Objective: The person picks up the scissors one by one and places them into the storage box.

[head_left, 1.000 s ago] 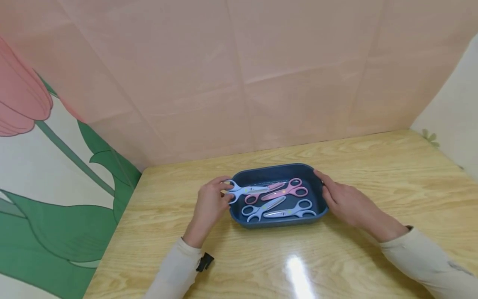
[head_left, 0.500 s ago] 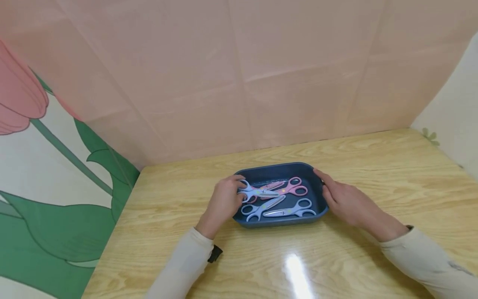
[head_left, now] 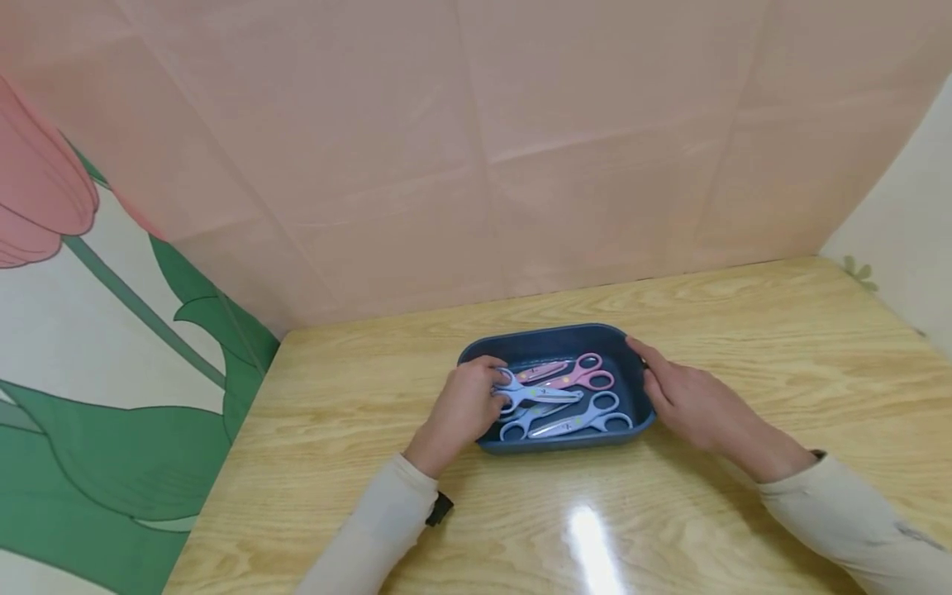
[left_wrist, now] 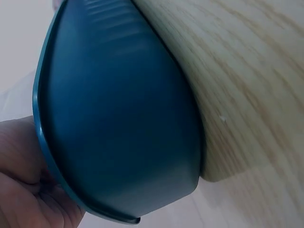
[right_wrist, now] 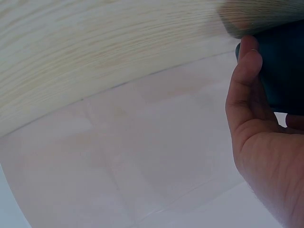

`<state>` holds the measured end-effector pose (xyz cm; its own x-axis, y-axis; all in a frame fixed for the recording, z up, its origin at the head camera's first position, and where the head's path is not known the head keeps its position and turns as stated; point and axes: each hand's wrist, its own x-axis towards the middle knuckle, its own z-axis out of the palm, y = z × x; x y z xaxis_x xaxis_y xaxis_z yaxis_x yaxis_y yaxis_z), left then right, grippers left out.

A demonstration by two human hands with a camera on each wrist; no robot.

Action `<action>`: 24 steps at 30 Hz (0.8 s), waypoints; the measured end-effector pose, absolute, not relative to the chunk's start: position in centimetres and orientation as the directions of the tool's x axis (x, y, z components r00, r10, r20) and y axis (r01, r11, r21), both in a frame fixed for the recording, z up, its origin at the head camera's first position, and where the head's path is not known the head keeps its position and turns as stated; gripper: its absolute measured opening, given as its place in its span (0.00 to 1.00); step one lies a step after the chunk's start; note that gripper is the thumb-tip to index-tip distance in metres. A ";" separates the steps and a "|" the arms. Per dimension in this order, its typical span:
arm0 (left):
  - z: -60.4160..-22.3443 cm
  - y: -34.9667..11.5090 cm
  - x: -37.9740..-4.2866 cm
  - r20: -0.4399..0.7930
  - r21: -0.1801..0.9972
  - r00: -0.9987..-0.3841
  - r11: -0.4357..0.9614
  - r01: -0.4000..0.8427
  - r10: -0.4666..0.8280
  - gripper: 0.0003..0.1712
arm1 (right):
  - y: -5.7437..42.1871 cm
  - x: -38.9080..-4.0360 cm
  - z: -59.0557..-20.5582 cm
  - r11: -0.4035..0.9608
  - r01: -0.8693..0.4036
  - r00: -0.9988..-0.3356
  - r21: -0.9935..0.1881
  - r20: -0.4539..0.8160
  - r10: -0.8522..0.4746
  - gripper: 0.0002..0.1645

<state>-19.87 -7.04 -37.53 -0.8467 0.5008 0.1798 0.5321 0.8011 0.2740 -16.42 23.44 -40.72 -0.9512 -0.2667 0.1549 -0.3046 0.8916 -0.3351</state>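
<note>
My left hand [head_left: 464,402] pinches the handles of a pair of light blue scissors [head_left: 541,394] inside the left part of a dark blue tray [head_left: 565,446]. Its blades point right, over another pair of blue scissors [head_left: 518,428]. A third blue pair [head_left: 587,419] lies at the tray's front right. Pink scissors [head_left: 583,378] lie behind, with more pink scissors [head_left: 546,371] partly covered. At the tray's right end, my right hand [head_left: 687,405] grips the wall. In the left wrist view, the tray's outer wall [left_wrist: 123,114] hides the scissors from sight.
The tray stands on a wood-grain table [head_left: 357,397]. Behind the table's back edge rises a pinkish covering [head_left: 387,182]. To the left is a flower-patterned wall [head_left: 97,347], to the right a pale one [head_left: 903,223]. A black piece [head_left: 440,509] sits at the left cuff.
My left hand has moved right and slightly toward me with the blue scissors, from the tray's left rim to inside it. The right hand and tray have stayed nearly still.
</note>
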 end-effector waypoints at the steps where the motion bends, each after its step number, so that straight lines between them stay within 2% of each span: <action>1: -37.6 -7.0 -19.8 0.176 0.273 -0.845 0.800 0.534 0.505 0.10 | 23.5 -16.4 -40.7 0.891 -0.306 -0.951 -0.334 0.158 -0.267 0.31; 16: -38.0 -6.7 -18.9 0.124 0.184 -0.850 0.830 0.527 0.512 0.11 | 23.3 -16.5 -40.8 0.892 -0.301 -0.953 -0.336 0.140 -0.269 0.31; 24: -38.2 -7.2 -18.9 0.197 0.176 -0.841 0.826 0.535 0.503 0.12 | 23.2 -16.5 -41.1 0.894 -0.292 -0.956 -0.339 0.121 -0.266 0.31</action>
